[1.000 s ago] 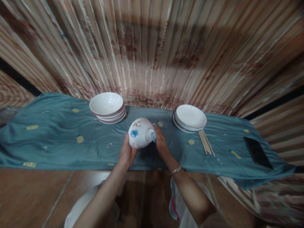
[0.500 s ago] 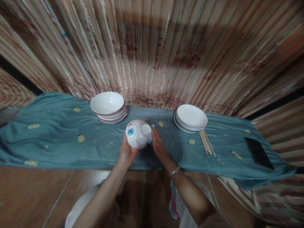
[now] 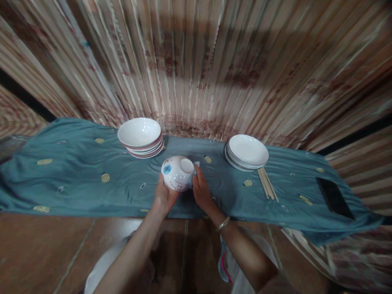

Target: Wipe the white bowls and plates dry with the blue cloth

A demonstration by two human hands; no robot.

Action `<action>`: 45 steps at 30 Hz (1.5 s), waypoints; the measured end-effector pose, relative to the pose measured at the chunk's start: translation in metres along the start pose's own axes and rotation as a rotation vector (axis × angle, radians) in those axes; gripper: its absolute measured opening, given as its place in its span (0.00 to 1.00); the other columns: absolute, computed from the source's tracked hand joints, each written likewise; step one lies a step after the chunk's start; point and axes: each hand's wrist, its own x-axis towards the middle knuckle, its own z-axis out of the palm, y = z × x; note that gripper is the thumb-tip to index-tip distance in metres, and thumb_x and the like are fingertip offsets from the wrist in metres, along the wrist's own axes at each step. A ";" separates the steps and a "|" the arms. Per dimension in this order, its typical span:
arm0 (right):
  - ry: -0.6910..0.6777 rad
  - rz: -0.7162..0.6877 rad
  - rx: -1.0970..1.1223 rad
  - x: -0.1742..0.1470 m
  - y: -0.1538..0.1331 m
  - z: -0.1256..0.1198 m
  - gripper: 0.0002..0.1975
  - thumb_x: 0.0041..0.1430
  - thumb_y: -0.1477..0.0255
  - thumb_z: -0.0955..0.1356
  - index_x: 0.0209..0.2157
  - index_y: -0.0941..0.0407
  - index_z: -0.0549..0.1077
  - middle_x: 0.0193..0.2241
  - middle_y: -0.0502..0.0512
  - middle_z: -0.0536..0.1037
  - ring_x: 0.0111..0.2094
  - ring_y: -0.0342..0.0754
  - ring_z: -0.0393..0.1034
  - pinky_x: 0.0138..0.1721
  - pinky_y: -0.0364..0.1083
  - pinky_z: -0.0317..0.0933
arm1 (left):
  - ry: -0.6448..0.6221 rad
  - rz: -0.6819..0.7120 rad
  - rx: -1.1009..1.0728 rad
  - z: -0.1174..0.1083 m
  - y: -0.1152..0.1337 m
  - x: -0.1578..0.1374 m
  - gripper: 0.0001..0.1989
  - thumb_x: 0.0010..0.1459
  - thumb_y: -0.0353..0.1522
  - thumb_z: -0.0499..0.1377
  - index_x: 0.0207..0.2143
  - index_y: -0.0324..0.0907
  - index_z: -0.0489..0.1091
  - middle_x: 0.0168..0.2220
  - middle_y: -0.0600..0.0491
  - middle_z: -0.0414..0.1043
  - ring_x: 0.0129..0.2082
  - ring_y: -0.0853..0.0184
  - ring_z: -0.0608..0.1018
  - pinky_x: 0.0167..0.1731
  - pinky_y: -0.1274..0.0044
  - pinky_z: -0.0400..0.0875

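A white bowl [image 3: 178, 179] with a blue flower and red marks is tipped over above the table, its foot ring turned up and to the right. My left hand [image 3: 164, 197] grips it from below at the left. At the bowl's right side, my right hand [image 3: 202, 190], wearing a bracelet at the wrist, is closed on a small pale bluish cloth [image 3: 197, 164]. Only an edge of that cloth shows past the fingers, close against the bowl. The inside of the bowl faces away, out of sight.
A stack of white bowls [image 3: 140, 132] with reddish rims stands at the back left. White plates [image 3: 248, 150] are stacked at the back right, with several chopsticks [image 3: 267, 184] beside them. A black phone [image 3: 334, 198] lies at the right on the green tablecloth [image 3: 79, 183]. Behind hangs a pleated curtain [image 3: 190, 65].
The bowl has tilted slightly in my left hand. My right hand has shifted a little left and down along the bowl's side with the cloth. The stacks have stayed put.
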 end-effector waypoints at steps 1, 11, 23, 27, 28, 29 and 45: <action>-0.001 -0.006 -0.008 -0.001 -0.001 0.000 0.28 0.69 0.60 0.55 0.65 0.58 0.59 0.65 0.61 0.62 0.67 0.52 0.54 0.69 0.58 0.46 | -0.005 -0.006 -0.015 0.000 0.000 0.000 0.27 0.69 0.41 0.41 0.66 0.43 0.57 0.55 0.43 0.74 0.57 0.54 0.74 0.57 0.57 0.66; -0.024 -0.061 -0.121 -0.016 0.002 0.004 0.28 0.70 0.62 0.53 0.68 0.57 0.52 0.68 0.61 0.57 0.69 0.52 0.47 0.68 0.59 0.47 | 0.002 -0.022 -0.009 0.002 0.002 -0.003 0.27 0.69 0.42 0.42 0.66 0.44 0.57 0.55 0.43 0.74 0.57 0.54 0.74 0.57 0.57 0.67; -0.110 -0.279 -0.399 -0.046 -0.006 0.005 0.32 0.70 0.70 0.55 0.70 0.58 0.38 0.71 0.64 0.38 0.72 0.56 0.35 0.67 0.62 0.48 | 0.003 0.019 -0.028 0.002 0.002 0.000 0.26 0.70 0.40 0.41 0.64 0.41 0.61 0.49 0.45 0.79 0.48 0.61 0.80 0.55 0.66 0.70; -0.122 -0.422 -0.467 -0.051 -0.009 0.004 0.34 0.68 0.76 0.56 0.71 0.57 0.36 0.72 0.64 0.33 0.72 0.58 0.31 0.67 0.64 0.49 | 0.026 -0.009 -0.031 0.001 0.003 0.000 0.27 0.70 0.41 0.40 0.62 0.39 0.63 0.46 0.45 0.80 0.43 0.62 0.82 0.52 0.68 0.73; -0.127 -0.452 -0.482 -0.051 -0.010 0.004 0.35 0.67 0.77 0.57 0.70 0.58 0.36 0.72 0.64 0.34 0.72 0.58 0.31 0.66 0.64 0.50 | 0.034 -0.011 -0.031 0.001 0.003 0.001 0.27 0.70 0.41 0.40 0.62 0.38 0.63 0.45 0.45 0.80 0.42 0.62 0.82 0.51 0.69 0.74; -0.134 -0.478 -0.499 -0.052 -0.010 0.004 0.35 0.66 0.78 0.57 0.70 0.58 0.37 0.72 0.65 0.36 0.72 0.59 0.31 0.66 0.65 0.51 | 0.037 -0.009 -0.031 0.000 0.004 0.001 0.27 0.70 0.41 0.40 0.63 0.38 0.63 0.45 0.45 0.80 0.41 0.63 0.82 0.49 0.70 0.74; -0.264 -0.754 -0.630 -0.056 -0.024 0.004 0.25 0.64 0.80 0.59 0.62 0.65 0.61 0.64 0.66 0.63 0.70 0.56 0.44 0.64 0.59 0.57 | 0.088 -0.063 0.081 -0.003 0.007 -0.004 0.28 0.69 0.42 0.43 0.62 0.33 0.62 0.28 0.46 0.79 0.24 0.65 0.81 0.32 0.75 0.79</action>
